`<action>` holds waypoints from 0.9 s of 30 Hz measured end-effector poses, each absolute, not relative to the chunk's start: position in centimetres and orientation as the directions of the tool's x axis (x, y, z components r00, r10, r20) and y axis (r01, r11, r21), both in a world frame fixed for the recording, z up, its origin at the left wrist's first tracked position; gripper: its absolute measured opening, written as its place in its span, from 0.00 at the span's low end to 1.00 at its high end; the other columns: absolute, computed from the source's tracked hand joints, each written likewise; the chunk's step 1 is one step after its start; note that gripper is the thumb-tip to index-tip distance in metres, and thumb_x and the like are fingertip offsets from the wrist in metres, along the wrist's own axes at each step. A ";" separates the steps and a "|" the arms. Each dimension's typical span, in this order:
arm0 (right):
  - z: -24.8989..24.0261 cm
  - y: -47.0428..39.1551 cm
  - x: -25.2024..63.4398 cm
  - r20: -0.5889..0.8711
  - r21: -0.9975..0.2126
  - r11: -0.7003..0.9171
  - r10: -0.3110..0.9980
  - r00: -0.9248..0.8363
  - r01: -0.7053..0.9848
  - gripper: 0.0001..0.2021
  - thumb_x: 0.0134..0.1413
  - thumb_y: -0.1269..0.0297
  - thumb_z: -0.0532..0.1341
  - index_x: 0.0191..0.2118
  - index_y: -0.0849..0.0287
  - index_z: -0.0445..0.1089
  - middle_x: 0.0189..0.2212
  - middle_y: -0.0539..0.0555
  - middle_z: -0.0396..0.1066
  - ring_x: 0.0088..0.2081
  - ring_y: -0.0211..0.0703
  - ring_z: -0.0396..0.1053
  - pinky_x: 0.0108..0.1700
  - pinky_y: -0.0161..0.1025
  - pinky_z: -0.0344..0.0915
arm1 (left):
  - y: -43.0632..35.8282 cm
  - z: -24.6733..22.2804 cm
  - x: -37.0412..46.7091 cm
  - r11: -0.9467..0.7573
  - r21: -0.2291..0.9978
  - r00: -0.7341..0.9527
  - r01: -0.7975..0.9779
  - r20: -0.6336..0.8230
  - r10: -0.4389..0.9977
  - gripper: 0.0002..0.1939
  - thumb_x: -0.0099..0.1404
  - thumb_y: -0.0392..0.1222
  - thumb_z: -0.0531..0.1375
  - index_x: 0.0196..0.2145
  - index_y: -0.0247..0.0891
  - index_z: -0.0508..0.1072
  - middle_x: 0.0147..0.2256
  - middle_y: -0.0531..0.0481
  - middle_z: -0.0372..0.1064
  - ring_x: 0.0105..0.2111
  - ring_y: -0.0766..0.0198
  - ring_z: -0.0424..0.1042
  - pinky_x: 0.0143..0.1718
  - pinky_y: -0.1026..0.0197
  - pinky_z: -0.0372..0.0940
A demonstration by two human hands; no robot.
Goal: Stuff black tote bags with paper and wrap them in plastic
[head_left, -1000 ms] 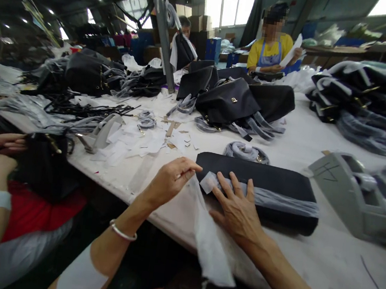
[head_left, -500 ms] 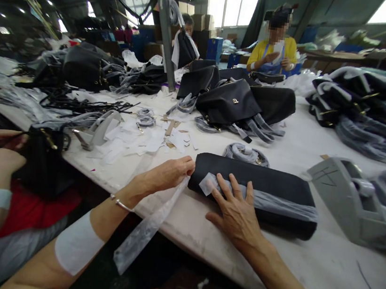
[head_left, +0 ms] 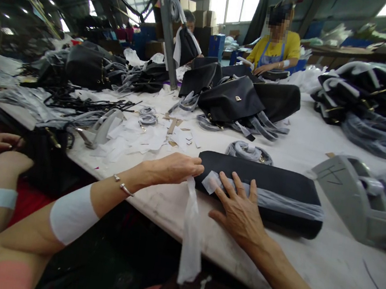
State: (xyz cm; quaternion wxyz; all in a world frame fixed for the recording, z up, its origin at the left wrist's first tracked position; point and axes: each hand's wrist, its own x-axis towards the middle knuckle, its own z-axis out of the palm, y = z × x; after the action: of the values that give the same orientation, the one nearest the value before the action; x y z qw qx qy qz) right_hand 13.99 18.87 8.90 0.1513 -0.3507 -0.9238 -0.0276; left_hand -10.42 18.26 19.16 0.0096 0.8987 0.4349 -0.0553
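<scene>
Black bag (head_left: 272, 188) at centre right, wrapped across with a pale grey translucent strip (head_left: 278, 202). Whitish see-through film (head_left: 191, 229) hanging at lower centre. White table (head_left: 324, 256) with white paper scraps (head_left: 137, 137) at centre left. Silver bracelet (head_left: 122, 186) at left of centre. Yellow shirt (head_left: 280, 47) with blue apron at upper centre. Black bags (head_left: 234, 100) with gold clasps, grey-wrapped handles, in upper middle.

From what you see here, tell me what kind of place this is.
Most likely a handbag workshop or factory floor. Black bags lie heaped on a long white table, wrapped straps and paper scraps lie about, and a person in yellow works opposite.
</scene>
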 end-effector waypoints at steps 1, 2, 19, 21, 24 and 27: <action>8.9 18.9 14.0 0.299 -0.049 0.754 0.637 -0.710 0.655 0.36 0.50 0.49 0.68 0.63 0.48 0.60 0.68 0.54 0.51 0.66 0.70 0.45 0.61 0.78 0.34 | 18.2 19.5 -10.2 -0.632 -0.055 0.625 0.773 -0.106 0.773 0.12 0.61 0.23 0.53 0.36 0.38 0.66 0.36 0.51 0.65 0.27 0.66 0.65 0.24 0.63 0.54; 8.8 18.9 14.0 0.298 -0.048 0.754 0.637 -0.711 0.656 0.36 0.50 0.49 0.68 0.63 0.48 0.60 0.68 0.54 0.51 0.66 0.70 0.45 0.61 0.78 0.34 | 18.0 19.7 -10.0 -0.642 -0.065 0.634 0.764 -0.107 0.766 0.12 0.61 0.23 0.54 0.36 0.38 0.66 0.37 0.51 0.65 0.28 0.66 0.65 0.25 0.64 0.54; 8.7 18.9 14.1 0.317 -0.075 0.751 0.642 -0.698 0.656 0.34 0.48 0.42 0.67 0.60 0.46 0.63 0.67 0.54 0.54 0.66 0.69 0.48 0.62 0.77 0.36 | 16.3 19.1 -6.8 -0.896 -0.215 0.917 0.389 -0.003 0.399 0.06 0.69 0.36 0.56 0.37 0.41 0.73 0.49 0.48 0.69 0.50 0.58 0.66 0.49 0.54 0.62; 8.6 19.0 14.1 0.323 -0.083 0.754 0.639 -0.699 0.651 0.34 0.49 0.42 0.66 0.60 0.46 0.64 0.67 0.54 0.54 0.66 0.69 0.48 0.62 0.77 0.36 | 16.3 18.4 -6.3 -0.912 -0.226 0.937 0.343 0.019 0.348 0.07 0.70 0.38 0.54 0.38 0.42 0.73 0.50 0.49 0.68 0.55 0.57 0.62 0.56 0.53 0.58; 8.6 19.0 14.2 0.323 -0.087 0.756 0.637 -0.700 0.648 0.32 0.52 0.44 0.66 0.61 0.47 0.63 0.67 0.54 0.54 0.66 0.69 0.48 0.61 0.78 0.36 | 16.9 17.9 -6.0 -0.913 -0.192 0.929 0.360 -0.015 0.369 0.06 0.69 0.38 0.55 0.41 0.43 0.72 0.51 0.47 0.66 0.55 0.57 0.63 0.54 0.54 0.61; 8.7 18.9 14.1 0.319 -0.066 0.755 0.635 -0.704 0.652 0.29 0.57 0.52 0.63 0.63 0.47 0.60 0.67 0.55 0.53 0.66 0.69 0.48 0.61 0.78 0.38 | 17.5 18.1 -6.2 -0.890 -0.159 0.894 0.428 -0.067 0.443 0.07 0.67 0.34 0.56 0.42 0.42 0.70 0.50 0.45 0.66 0.42 0.60 0.69 0.38 0.58 0.65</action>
State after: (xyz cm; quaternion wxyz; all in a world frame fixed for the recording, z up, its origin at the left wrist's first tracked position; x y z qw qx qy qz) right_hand 14.13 18.91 8.67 0.1629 -0.3488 -0.9226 -0.0257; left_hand -6.20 17.53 18.12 -0.0702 0.9707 0.2243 -0.0508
